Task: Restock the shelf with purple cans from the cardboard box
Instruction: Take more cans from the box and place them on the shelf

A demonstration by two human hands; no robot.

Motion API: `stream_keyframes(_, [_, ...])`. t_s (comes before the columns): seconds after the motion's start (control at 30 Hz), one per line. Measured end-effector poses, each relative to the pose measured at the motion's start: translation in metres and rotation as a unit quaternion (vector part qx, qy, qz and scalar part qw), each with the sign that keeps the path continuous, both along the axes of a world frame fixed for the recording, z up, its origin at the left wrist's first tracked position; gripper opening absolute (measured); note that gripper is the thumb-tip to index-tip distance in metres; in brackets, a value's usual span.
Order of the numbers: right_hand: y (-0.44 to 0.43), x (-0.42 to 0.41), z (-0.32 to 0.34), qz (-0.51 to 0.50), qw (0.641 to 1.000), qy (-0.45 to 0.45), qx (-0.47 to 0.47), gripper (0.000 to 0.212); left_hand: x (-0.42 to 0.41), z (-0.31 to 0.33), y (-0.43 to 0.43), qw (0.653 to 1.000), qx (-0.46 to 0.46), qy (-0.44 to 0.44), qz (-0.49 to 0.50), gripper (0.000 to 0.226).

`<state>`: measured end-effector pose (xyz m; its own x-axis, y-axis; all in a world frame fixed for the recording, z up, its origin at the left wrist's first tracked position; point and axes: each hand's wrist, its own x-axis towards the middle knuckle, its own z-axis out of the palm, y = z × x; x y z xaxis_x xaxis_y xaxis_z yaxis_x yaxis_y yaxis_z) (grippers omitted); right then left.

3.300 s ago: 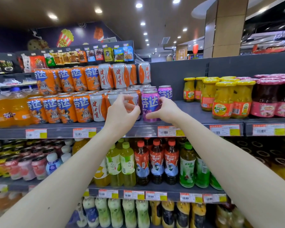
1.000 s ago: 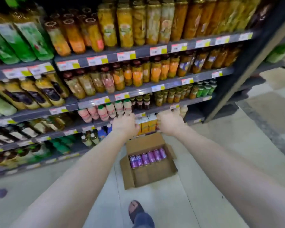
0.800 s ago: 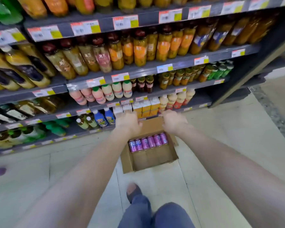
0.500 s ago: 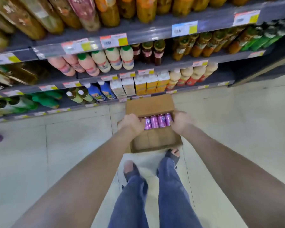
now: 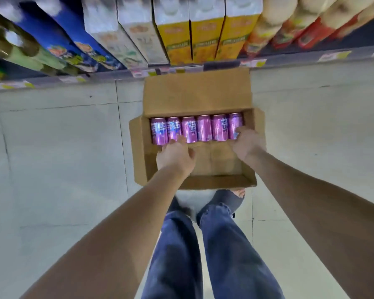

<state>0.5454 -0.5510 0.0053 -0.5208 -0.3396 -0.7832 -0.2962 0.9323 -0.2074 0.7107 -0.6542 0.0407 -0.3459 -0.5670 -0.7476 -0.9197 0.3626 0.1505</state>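
1. The cardboard box (image 5: 138, 152) stands open on the floor (image 5: 52, 147) before the lowest shelf (image 5: 289, 60); six purple cans (image 5: 204, 128) lie in one row at its far side.
2. The left hand (image 5: 175, 157), fingers bent, reaches the cans' near ends; the right hand (image 5: 247, 143) lays its fingers on the rightmost can; whether either hand really grasps, I cannot tell.
3. No can is lifted yet; I judge that all six are left to place.

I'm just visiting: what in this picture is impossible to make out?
All in the head view:
Whether the right hand holds the rightmost purple can: its fingers cover the can's near end.
Fingertips of the left hand: hidden behind the hand itself.
Can lettering: blurred and too small.
The shelf cartons: tops cut off by the upper edge, labels motion-blurred.
The feet: mostly hidden behind the cardboard box.
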Motion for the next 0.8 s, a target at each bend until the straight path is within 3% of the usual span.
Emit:
stream_keyframes(0.17, [-0.011, -0.003, -0.096, -0.025, 0.999, 0.005, -0.039, 0.041, -0.009, -0.096, -0.003, 0.999, -0.02, 0.029, -0.033, 0.043])
stream_keyframes(0.33, [-0.03, -0.011, -0.169, -0.078, 0.994, 0.054, -0.055, 0.049, -0.035, -0.17, -0.013, 0.989, -0.066, 0.019, -0.132, 0.043])
stream_keyframes(0.53, [-0.039, -0.011, -0.209, -0.064, 0.991, 0.106, -0.044, 0.062, -0.064, -0.221, -0.011, 0.993, -0.08, 0.015, -0.081, 0.055])
stream_keyframes(0.8, [-0.041, -0.01, -0.227, -0.014, 0.99, 0.135, -0.026, 0.073, -0.078, -0.259, -0.001, 0.989, -0.116, -0.055, -0.072, 0.089])
